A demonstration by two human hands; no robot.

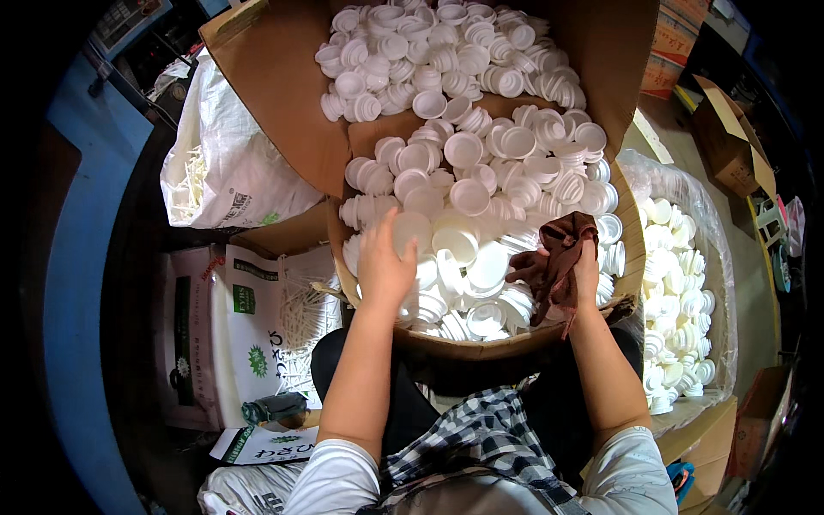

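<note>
White caps (464, 150) crowd a cardboard box (275, 94) opening toward the person, presumably for easy reach. Near its front-left edge, the left hand (384, 268) has thumb and fingers parted around a blurred cap (413, 232) (contact: cannot tell). Toward its front-right corner, the right hand's fingers pinch a bunched brown cloth (566, 255), likely keeping it handy.

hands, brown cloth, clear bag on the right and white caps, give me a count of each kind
Bare hands: 2 (left hand, right hand)
Brown cloth: 1
Clear bag: 1
Total: 4, leaving out the white caps, too many and too overlapped to count
</note>
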